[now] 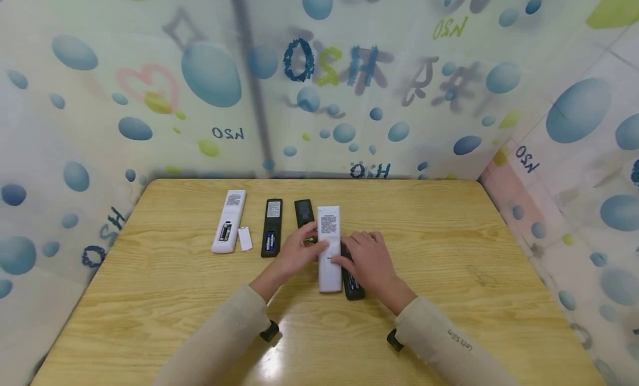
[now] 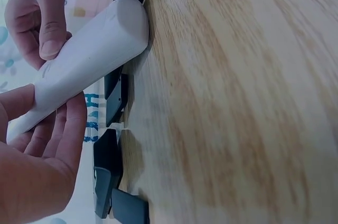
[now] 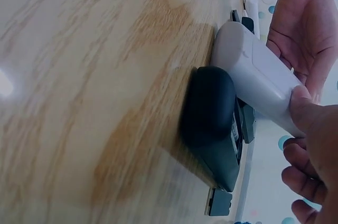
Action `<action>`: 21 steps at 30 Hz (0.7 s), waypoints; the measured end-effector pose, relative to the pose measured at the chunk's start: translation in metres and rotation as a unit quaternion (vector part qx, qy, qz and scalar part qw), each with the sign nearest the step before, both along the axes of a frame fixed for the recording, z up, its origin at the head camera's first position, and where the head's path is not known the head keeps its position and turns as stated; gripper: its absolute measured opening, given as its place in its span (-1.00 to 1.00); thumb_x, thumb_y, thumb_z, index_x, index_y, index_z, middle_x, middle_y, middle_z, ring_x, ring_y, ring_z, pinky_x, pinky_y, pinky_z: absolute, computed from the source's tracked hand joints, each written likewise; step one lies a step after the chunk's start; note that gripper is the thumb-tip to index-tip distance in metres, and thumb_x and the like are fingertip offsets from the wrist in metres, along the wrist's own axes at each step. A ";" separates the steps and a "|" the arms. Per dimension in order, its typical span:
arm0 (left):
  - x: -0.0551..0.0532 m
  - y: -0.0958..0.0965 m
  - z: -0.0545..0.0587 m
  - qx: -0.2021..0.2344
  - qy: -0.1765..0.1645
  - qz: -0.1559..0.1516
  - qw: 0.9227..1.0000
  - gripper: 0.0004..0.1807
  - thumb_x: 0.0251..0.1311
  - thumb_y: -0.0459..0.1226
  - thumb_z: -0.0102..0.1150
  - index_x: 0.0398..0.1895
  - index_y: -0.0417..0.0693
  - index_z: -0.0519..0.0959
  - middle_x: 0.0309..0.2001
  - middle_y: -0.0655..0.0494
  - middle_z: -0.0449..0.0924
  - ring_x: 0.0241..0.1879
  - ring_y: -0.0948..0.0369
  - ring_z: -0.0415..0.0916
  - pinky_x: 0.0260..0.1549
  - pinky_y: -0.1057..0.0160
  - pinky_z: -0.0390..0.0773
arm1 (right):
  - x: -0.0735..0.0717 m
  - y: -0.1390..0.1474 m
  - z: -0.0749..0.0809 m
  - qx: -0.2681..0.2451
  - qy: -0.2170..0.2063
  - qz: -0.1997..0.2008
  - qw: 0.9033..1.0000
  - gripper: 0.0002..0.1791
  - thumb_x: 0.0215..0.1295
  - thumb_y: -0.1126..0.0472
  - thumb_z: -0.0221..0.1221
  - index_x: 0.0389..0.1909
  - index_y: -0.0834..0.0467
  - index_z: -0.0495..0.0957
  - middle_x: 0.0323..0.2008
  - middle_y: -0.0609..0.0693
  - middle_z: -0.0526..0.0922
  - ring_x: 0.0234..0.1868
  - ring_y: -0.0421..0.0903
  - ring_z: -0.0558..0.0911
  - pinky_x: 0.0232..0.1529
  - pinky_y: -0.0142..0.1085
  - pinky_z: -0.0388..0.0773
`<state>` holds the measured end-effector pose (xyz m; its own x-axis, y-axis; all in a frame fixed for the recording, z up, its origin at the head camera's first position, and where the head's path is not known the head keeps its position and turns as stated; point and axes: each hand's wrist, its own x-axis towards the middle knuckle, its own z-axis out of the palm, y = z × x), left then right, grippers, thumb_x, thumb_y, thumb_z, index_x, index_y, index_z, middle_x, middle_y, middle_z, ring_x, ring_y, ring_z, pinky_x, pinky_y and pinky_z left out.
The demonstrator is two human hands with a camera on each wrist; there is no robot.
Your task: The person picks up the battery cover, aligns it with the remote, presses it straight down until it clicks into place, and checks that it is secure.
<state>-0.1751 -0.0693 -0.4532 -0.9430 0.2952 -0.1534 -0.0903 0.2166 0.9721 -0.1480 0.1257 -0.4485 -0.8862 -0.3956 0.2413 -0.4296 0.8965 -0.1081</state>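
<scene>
Between the two hands is a white remote control, back side up with a printed label, its near end low over the table. The left hand grips it from the left, thumb on top and fingers underneath, as the left wrist view shows. From the right, the right hand holds its side and presses the right thumb on the battery cover. Under the right hand lies a black remote control with batteries showing. Another black remote control is partly hidden behind the left hand.
Further left on the wooden table lie a black remote control with blue batteries, a loose white battery cover and a white remote control with its battery bay uncovered. A small black piece lies beyond the right black remote. Patterned curtains enclose the table.
</scene>
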 end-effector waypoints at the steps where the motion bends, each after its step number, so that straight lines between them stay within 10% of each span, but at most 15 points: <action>1: 0.000 0.000 0.000 0.002 -0.001 0.001 1.000 -0.45 0.33 -0.29 0.16 0.38 0.02 0.33 0.09 -0.13 0.59 -0.16 0.10 0.65 -0.25 0.16 0.70 | 0.000 -0.001 0.000 0.000 -0.003 -0.001 1.000 -0.45 0.22 -0.30 0.18 -0.02 0.05 0.64 -0.20 -0.08 0.68 -0.10 -0.08 0.61 0.01 -0.11 0.40; 11: 0.001 0.001 -0.001 0.001 -0.002 0.014 1.000 -0.44 0.31 -0.28 0.18 0.37 0.02 0.35 0.10 -0.11 0.60 -0.19 0.13 0.66 -0.26 0.17 0.69 | 0.000 -0.006 -0.002 -0.001 -0.064 -0.032 0.997 -0.21 0.09 -0.45 0.18 0.11 0.09 0.56 -0.20 -0.05 0.62 -0.12 -0.09 0.56 0.05 -0.09 0.37; 21: 0.004 0.001 -0.003 0.004 0.010 0.011 1.000 -0.43 0.31 -0.28 0.18 0.38 -0.01 0.33 0.13 -0.15 0.58 -0.18 0.11 0.66 -0.25 0.17 0.70 | -0.003 -0.011 -0.001 -0.034 -0.083 -0.048 0.995 -0.41 0.12 -0.33 0.27 -0.02 0.03 0.61 -0.43 -0.16 0.51 -0.36 -0.18 0.45 -0.03 -0.10 0.33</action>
